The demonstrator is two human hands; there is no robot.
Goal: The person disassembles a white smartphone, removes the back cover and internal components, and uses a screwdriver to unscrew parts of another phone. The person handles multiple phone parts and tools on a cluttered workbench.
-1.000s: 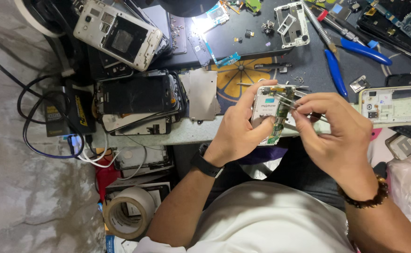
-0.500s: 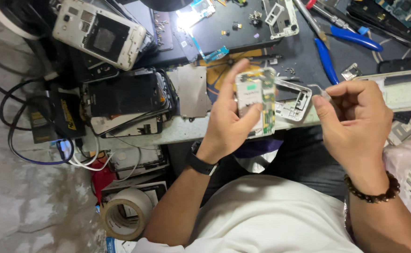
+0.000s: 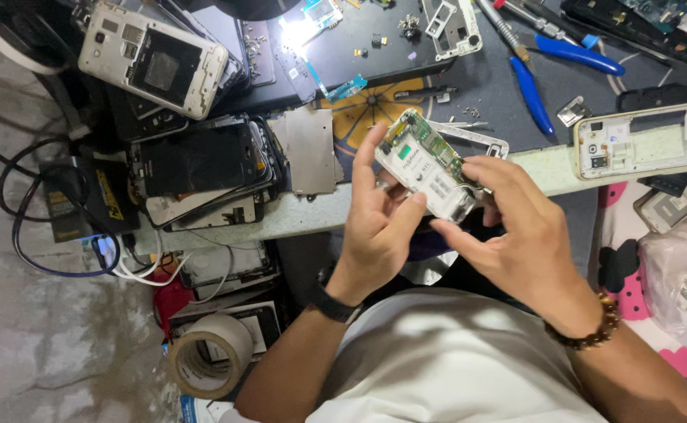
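A cluttered repair bench [image 3: 312, 215] is filling the view, dark mat on top, pale edge toward the person, cables trailing off its left side.

Nearest the camera, both hands are meeting just in front of the bench edge around a phone board assembly [image 3: 429, 164], a pale frame carrying a green circuit board. The left hand [image 3: 378, 227] is cradling it from below and from the left, thumb and fingers spread along its edges. The right hand [image 3: 515, 235] is pinching its lower right end, index finger lying over the top edge. Half a second ago the right hand was hanging well apart from the piece, fingertips closed as if on something tiny; now it is back on the assembly, so the work seems to be turning from lifting a part away to handling the whole piece again. The piece has also swung: earlier it was standing nearly upright, and now its long axis is running diagonally, upper end pointing up-left toward the bench, lower end down-right.

Farther off, a stack of dark phone screens [image 3: 198, 168] is lying to the left, a pale phone frame [image 3: 645, 141] to the right, and blue-handled pliers [image 3: 535, 78] beyond.
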